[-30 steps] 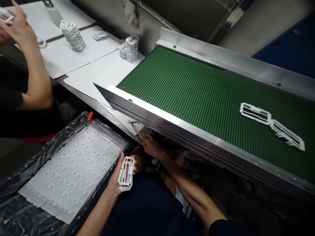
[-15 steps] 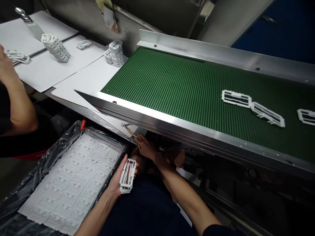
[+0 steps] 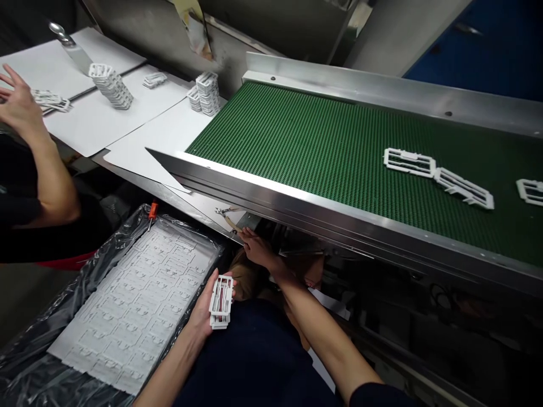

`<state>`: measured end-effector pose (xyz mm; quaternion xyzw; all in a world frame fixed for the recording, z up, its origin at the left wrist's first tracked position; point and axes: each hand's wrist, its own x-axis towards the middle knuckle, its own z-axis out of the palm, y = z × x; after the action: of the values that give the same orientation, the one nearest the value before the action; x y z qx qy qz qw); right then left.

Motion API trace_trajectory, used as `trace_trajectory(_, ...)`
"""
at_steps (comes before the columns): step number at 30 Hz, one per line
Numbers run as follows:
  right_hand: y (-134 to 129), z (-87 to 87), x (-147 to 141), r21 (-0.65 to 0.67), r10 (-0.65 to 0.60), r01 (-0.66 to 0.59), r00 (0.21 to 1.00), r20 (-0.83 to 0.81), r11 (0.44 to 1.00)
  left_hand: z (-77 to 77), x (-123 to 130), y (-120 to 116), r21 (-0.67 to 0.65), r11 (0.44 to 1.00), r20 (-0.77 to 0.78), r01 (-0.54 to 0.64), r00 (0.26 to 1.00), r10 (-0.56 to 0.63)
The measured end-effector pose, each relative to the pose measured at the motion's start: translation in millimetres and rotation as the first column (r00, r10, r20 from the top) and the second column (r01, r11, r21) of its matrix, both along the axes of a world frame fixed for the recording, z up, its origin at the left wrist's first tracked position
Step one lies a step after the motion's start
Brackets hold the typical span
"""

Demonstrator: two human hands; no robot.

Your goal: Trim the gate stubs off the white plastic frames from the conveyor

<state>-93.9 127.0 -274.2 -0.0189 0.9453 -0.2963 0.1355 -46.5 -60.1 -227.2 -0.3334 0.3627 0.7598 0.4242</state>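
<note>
My left hand is wrapped round a small stack of white plastic frames, held in front of my body with their slots facing up. At the edge of the worktop, my right hand has its fingers on a handle of small pliers. The jaws of the pliers point away from me over white paper, and their tan handles are spread apart. Part of the grip is hidden behind my fingers.
A green conveyor belt carries several loose white frames. Stacks of frames stand on the paper-covered table. Left of me, a bin lined with black plastic holds rows of white parts. A co-worker's hand is far left.
The view has shifted slightly. The pliers' handles now show spread apart, with my right hand still at them. My left hand keeps its frames. The co-worker's hand has lifted and opened.
</note>
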Motion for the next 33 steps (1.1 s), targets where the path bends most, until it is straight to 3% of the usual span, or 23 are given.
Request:
trace_trajectory(7, 3.2, -0.1, 0.1, -0.031, 0.015, -0.015, 1.000, -0.001, 0.999, 12.0, -10.3, 15.2, 0.034, 0.999, 0.019, 0.005, 1.000, -0.006)
trace_trajectory(16, 3.6, -10.1, -2.6, -0.098, -0.003, 0.005, 1.000, 0.022, 0.995, 37.0, -34.4, 39.7, 0.191, 0.980, -0.035, 0.062, 0.998, -0.056)
trace_trajectory(23, 5.0, -6.9, -4.2, -0.114, 0.004, 0.003, 0.998, 0.061, 0.993, 38.0, -37.5, 46.4, 0.346, 0.936, -0.079, 0.063, 0.996, -0.038)
trace_trajectory(33, 8.2, 3.1, -4.6, -0.117, 0.029, -0.019, 0.996, 0.082, 0.993, 41.5, -44.5, 56.2, 0.392, 0.916, -0.077, 0.084, 0.995, -0.059)
